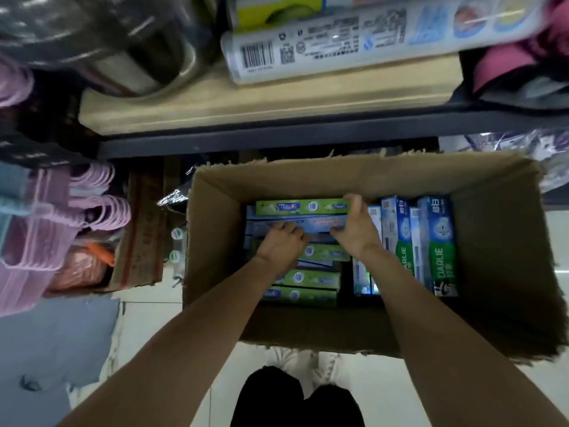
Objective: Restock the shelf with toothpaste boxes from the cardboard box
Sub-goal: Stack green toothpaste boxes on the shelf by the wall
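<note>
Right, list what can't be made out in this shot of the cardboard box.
Head view only:
- Left hand fingertips: tucked among the toothpaste boxes, so its grip is unclear.
- How deep the stack goes in the cardboard box: covered by top boxes and forearms.
- Pots upper left: motion-blurred.
- Small print on the white pack: too small.
</note>
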`<state>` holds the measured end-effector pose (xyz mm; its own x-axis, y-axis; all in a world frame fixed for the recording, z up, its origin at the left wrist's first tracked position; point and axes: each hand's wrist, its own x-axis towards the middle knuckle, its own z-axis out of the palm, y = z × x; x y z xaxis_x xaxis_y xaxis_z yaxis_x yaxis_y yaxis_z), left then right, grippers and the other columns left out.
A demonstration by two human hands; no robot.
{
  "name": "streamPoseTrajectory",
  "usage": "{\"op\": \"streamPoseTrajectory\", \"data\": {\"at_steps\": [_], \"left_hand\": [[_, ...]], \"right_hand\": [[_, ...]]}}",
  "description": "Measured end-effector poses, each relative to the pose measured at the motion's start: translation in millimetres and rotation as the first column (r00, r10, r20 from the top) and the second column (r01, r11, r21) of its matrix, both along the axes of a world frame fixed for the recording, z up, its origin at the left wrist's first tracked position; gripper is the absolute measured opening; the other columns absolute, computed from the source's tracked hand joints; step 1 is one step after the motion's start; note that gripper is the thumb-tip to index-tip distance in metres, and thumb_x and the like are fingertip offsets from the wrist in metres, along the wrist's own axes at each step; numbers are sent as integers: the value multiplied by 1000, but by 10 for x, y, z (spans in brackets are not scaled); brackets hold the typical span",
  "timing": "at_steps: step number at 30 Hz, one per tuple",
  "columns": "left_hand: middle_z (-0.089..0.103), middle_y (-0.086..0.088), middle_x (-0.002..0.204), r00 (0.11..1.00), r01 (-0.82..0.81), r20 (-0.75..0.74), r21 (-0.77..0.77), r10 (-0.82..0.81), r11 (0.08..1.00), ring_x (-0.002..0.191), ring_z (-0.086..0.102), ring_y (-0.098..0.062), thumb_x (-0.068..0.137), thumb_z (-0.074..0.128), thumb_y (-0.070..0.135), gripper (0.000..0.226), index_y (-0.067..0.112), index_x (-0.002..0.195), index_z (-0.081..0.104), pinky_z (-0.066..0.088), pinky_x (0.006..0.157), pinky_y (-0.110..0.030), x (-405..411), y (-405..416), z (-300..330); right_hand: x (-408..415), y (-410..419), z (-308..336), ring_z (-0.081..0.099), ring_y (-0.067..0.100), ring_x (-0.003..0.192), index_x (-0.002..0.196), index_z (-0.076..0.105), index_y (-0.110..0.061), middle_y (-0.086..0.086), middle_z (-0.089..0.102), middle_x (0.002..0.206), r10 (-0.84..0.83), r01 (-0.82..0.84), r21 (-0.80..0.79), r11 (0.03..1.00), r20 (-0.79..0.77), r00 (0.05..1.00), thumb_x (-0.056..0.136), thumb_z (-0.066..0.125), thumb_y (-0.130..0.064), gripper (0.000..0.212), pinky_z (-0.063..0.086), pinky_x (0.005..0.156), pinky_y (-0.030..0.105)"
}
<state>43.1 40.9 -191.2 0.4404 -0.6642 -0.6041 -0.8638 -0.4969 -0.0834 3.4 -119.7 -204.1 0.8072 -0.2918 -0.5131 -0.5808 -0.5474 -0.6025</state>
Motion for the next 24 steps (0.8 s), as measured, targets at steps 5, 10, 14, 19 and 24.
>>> {"op": "streamPoseTrajectory", "data": {"at_steps": [5,10,14,19,24], "left_hand": [[44,-12,133,995,-73,-71,-41,70,996,117,49,-29,82,64,22,54,15,131,42,43,89,-40,-47,-7,23],[40,-10,133,963,-181,-199,20,181,983,102,57,-30,78,69,34,64,18,132,39,48,78,-39,-8,105,235],[42,-5,134,934,-259,-259,-10,248,966,112,52,-26,79,66,41,64,22,134,39,46,86,-37,48,223,431],[59,-8,119,947,-251,-227,-84,227,964,104,57,-28,83,56,47,57,20,131,43,49,81,-38,129,266,761],[65,-16,102,798,-573,-311,-130,516,809,90,62,-35,93,41,40,44,12,127,45,43,70,-36,57,366,1467]], "right_hand": [[-43,-61,-91,39,38,121,139,32,-19,16,32,138,245,-275,-241,931,-147,958,91,60,-24,56,44,87,43],[-1,-92,-64,44,35,122,141,26,-7,19,41,136,354,-398,-161,903,-246,903,90,61,-23,64,43,93,40],[-1,-113,63,52,34,112,139,26,-5,18,50,130,464,-504,-148,851,-239,853,89,64,-26,66,45,84,38],[-24,-341,628,58,26,86,122,53,-11,10,63,103,455,-469,-336,817,-123,882,84,58,-43,49,40,68,30],[-558,-553,1756,61,32,76,106,59,-10,11,62,88,182,-96,-401,911,183,966,79,67,-35,38,40,64,32]]}}
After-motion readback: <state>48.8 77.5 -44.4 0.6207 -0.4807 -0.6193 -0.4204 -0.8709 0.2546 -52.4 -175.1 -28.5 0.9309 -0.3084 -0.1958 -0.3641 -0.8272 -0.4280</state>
